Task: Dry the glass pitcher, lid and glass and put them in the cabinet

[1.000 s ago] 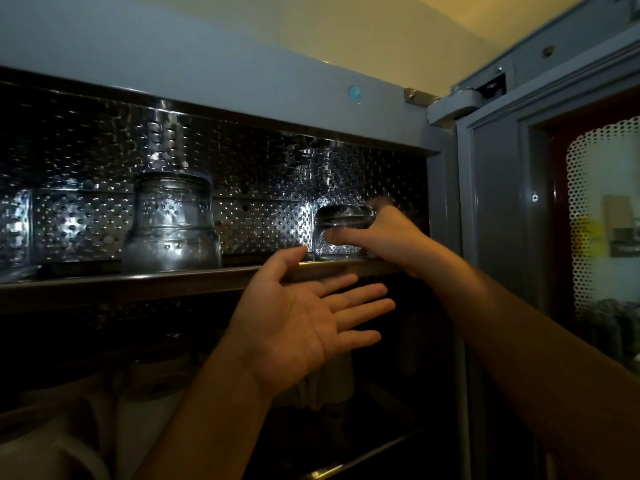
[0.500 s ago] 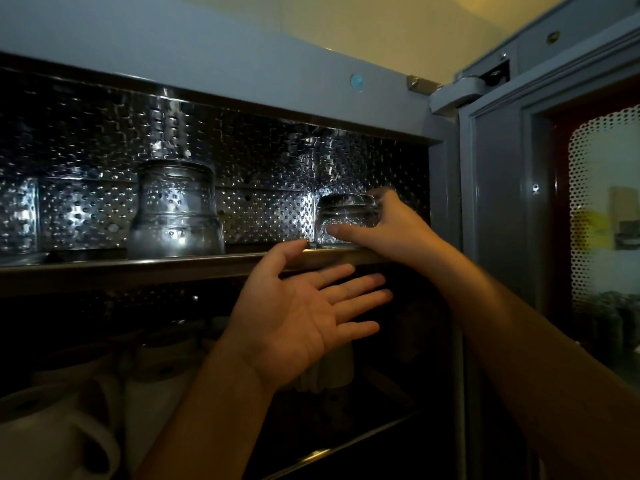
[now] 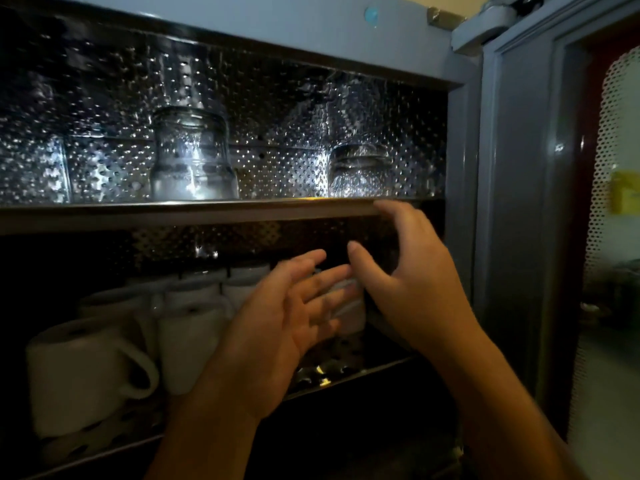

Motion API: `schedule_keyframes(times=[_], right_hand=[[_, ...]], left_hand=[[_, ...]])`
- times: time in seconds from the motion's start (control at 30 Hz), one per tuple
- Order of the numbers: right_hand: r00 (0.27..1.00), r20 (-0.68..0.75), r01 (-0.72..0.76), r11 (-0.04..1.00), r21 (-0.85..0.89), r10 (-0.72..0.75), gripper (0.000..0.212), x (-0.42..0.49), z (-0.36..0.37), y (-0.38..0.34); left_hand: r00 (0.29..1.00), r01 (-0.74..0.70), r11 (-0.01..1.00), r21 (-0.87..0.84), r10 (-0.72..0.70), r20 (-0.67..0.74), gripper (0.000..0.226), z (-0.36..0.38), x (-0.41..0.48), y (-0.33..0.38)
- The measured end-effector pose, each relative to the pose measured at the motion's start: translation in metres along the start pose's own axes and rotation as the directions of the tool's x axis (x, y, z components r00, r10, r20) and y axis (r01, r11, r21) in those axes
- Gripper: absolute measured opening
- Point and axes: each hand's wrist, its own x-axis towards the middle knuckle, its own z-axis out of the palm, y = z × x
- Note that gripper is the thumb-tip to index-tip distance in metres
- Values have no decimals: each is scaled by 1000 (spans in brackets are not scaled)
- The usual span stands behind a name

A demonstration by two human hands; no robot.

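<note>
On the upper shelf [image 3: 207, 212] of the open cabinet [image 3: 242, 26], toward 1 o'clock of the view: the glass [image 3: 360, 171], clear, resting near the shelf's right end, touched by nothing. Well apart at its 9 o'clock, on the same shelf: the glass pitcher [image 3: 194, 157], taller, narrower part uppermost, also untouched. Mouth up or mouth down for either piece: not clear against the glittering perforated back wall [image 3: 104, 98].

Below the shelf lip, at 5 o'clock from the glass: the right hand [image 3: 408, 282], fingers loosely curved and parted, holding nothing. Topmost fingertip [image 3: 384, 206] just under the shelf's front edge, near 6 o'clock of the glass, apart from it with the lip between. Thumb [image 3: 356, 252] lower down, tip pointing toward 11 o'clock.

At 8 o'clock from the right hand: the left hand [image 3: 284, 327], fingers straight and spread wide, somewhat blurred, gripping nothing. Fingertips close beside the right thumb; touching or not, cannot tell. From those fingers, the glass high up toward 1 o'clock, well apart.

On the lower shelf [image 3: 346, 379], toward 8 o'clock of the view: white mugs [image 3: 86, 372], nearest handle turned toward 3 o'clock. At 3 o'clock of the view: the open grey door [image 3: 519, 220].
</note>
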Motion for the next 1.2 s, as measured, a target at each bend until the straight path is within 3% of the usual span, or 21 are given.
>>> schedule_keyframes(times=[0.17, 0.3, 0.43, 0.53, 0.63, 0.87, 1.2], right_hand=[[997, 73, -20, 999, -35, 23, 56, -41, 27, 5], [983, 181, -8, 999, -50, 17, 57, -63, 47, 7], [966, 258, 8, 999, -53, 6, 56, -81, 57, 8], [952, 303, 48, 999, -16, -41, 58, -94, 61, 10], [932, 349, 91, 996, 27, -94, 57, -107, 64, 12], [936, 296, 244, 958, -153, -191, 50, -132, 70, 8], [930, 321, 213, 974, -71, -180, 50, -164, 65, -4]], left_hand=[[956, -144, 934, 328, 217, -200, 22, -9, -21, -25], [924, -169, 822, 543, 324, -203, 33, -20, -31, -40], [875, -122, 537, 835, 456, -165, 47, -32, -45, -49], [864, -50, 300, 953, 491, -110, 56, -37, -58, -54], [874, 7, 113, 994, 482, -61, 55, -45, -70, -62], [856, 184, -280, 942, 517, -13, 52, -62, -95, -77], [817, 231, -306, 923, 577, -13, 47, -59, -133, -98]])
